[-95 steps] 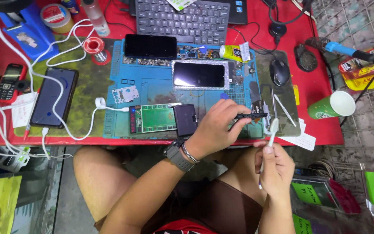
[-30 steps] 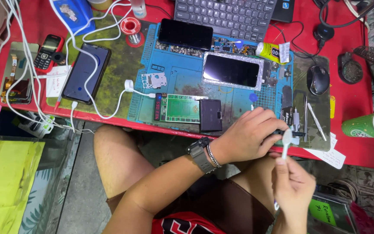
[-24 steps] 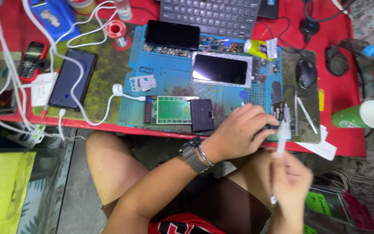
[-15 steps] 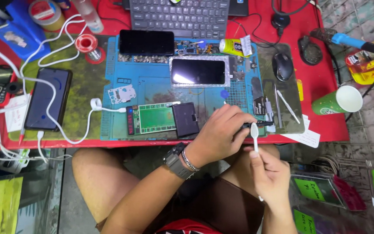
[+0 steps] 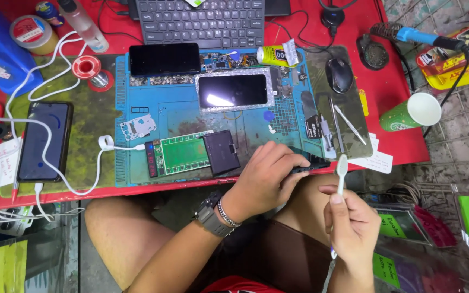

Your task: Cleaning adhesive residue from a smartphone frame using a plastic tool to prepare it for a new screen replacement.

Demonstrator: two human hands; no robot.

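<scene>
My left hand [image 5: 267, 176], a watch and bracelet on its wrist, rests on the front edge of the blue repair mat [image 5: 191, 116] and pinches a small black part [image 5: 313, 163]. My right hand [image 5: 351, 225] is below the table edge, over my lap. It holds a thin white stick tool [image 5: 342, 168] upright, its rounded tip just right of the black part. A green test board [image 5: 183, 153] and a black module [image 5: 221, 152] lie just left of my left hand. A phone with a glossy screen [image 5: 233, 90] lies further back on the mat.
On the red table [image 5: 354, 21] are a keyboard [image 5: 202, 19], a mouse [image 5: 339, 74], a second dark phone [image 5: 164, 58], a glue tube [image 5: 275, 54], tweezers [image 5: 348, 116], a green paper cup [image 5: 411, 112], a blue soldering iron [image 5: 424, 38], a solder reel [image 5: 87, 67] and a phone on a white cable [image 5: 44, 141].
My right hand has lifted the white stick up beside the black part in my left hand. My left hand stays at the mat's front edge while the view shifts.
</scene>
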